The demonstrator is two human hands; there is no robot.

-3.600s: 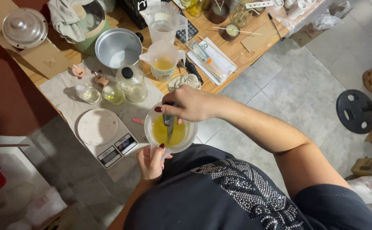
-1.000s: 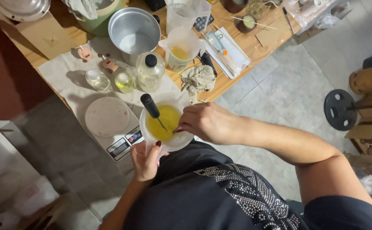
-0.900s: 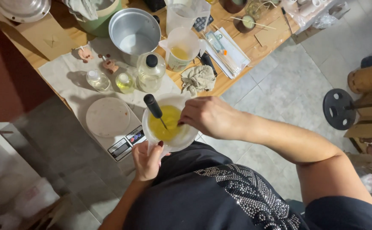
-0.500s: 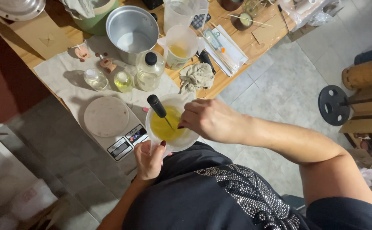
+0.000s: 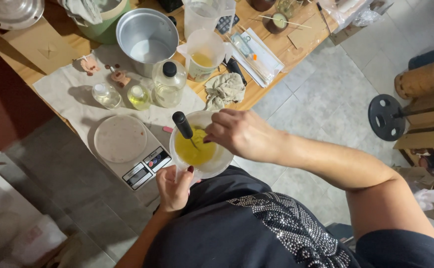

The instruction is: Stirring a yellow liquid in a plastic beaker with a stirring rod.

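Seen from above, at the near edge of a wooden desk (image 5: 296, 47): a white plastic jug (image 5: 216, 166) of yellow liquid (image 5: 193, 149), held from below by the left hand (image 5: 173, 188), fingers curled shut around its handle, thumb with a dark red nail against the rim; over the jug's right rim, the right hand (image 5: 241, 133), fingers pinched closed on something thin at the liquid's edge, too small to tell clearly; slanting up out of the liquid to the left, a tool with a black handle (image 5: 182, 125), its metal end dipped in the yellow; just beside the jug on the left, a small kitchen scale (image 5: 127, 149) with a round pale platform, resting on a light cloth (image 5: 63, 92) spread over the desk; farther back on that cloth, three glass bottles (image 5: 137, 92) in a row, the largest with a black cap, two of them with yellowish contents; behind them, a metal pot (image 5: 146, 37); to its right, a second translucent jug (image 5: 204, 52) with a little yellow at the bottom; near that, a crumpled rag (image 5: 224, 89) at the desk's edge; below the desk, grey floor tiles (image 5: 326, 99); at the bottom, a dark top with a studded pattern.
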